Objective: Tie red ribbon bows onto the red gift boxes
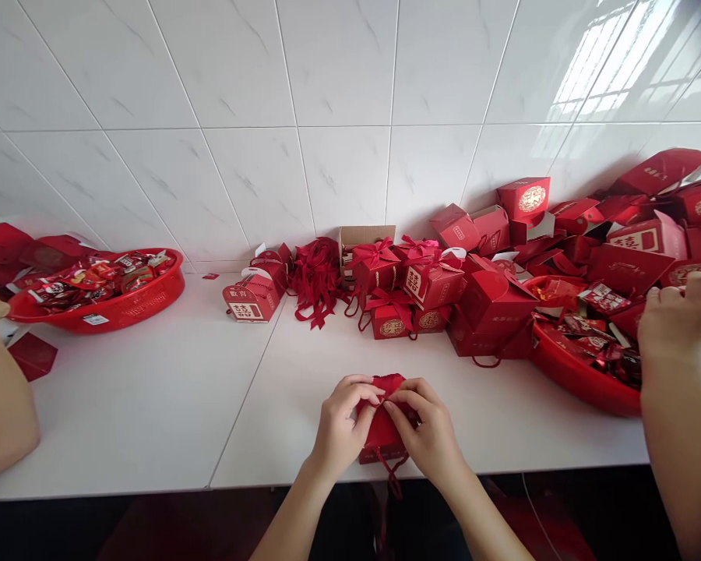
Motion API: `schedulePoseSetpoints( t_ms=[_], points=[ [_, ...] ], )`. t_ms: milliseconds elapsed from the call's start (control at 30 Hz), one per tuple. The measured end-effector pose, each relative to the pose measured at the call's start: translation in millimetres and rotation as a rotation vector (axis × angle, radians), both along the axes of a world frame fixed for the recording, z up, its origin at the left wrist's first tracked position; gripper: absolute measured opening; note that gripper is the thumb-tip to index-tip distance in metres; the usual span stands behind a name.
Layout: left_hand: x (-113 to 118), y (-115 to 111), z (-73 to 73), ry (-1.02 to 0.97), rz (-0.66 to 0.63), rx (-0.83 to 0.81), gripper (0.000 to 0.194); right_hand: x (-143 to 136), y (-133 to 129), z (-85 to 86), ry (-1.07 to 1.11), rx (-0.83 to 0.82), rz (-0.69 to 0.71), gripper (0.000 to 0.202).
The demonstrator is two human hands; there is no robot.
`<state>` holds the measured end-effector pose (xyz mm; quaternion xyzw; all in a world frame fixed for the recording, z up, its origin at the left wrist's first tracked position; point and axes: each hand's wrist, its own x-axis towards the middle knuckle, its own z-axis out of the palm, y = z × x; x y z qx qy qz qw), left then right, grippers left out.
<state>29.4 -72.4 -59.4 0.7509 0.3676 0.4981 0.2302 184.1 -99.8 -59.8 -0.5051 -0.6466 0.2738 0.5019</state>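
Observation:
A small red box (381,453) with a twisted red cord handle sits near the table's front edge, right in front of me. My left hand (349,413) is at its upper left, thumb and fingers pinched on the red ribbon (389,382) over the box top. From the right, my right hand (425,421) pinches the same ribbon, its fingertips almost touching those of my left hand. The fingers hide the middle of the ribbon. Behind the box stand several finished-looking red boxes (435,282) with bows, beside a heap of loose red ribbons (316,273).
Red baskets of wrapped sweets stand at the left (152,300) and right (584,382). Another person's arm (5,405) rests at the far left; another person's hand (678,319) is at the right basket. Piled boxes (648,234) line the tiled wall.

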Motion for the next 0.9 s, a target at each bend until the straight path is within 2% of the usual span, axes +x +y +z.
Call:
schedulePoseSetpoints(
  t_ms=[300,433,500,567,667,800,900],
  points=[
    [0.6,4.5,-1.0,-0.008,-0.013,-0.048,0.011,-2.9,1.6,-12.3,0.024,-0.109,0.062,0.026],
    [-0.2,4.0,2.3,0.046,0.18,-0.026,0.022,-6.0,3.0,-17.5,0.107,-0.127,0.067,0.028],
    [-2.3,-0.7,6.1,0.129,0.236,0.009,0.011,-8.1,2.8,-18.1,0.157,-0.141,0.038,0.029],
    [-4.9,-6.8,9.2,0.221,0.185,-0.014,0.004,-10.2,1.7,-17.2,0.184,-0.15,0.017,0.031],
    [-8.7,-11.5,9.3,0.232,0.104,-0.085,0.011,-11.0,-2.1,-13.5,0.178,-0.167,0.015,0.032],
    [-16.3,-3.8,7.0,0.17,0.081,-0.122,0.014,-1.7,-7.0,-6.0,0.088,-0.187,0.034,0.03],
    [-22.7,3.8,10.6,0.193,0.013,-0.119,0.015,10.7,-6.2,-0.8,-0.014,-0.118,0.029,0.025]
  ],
)
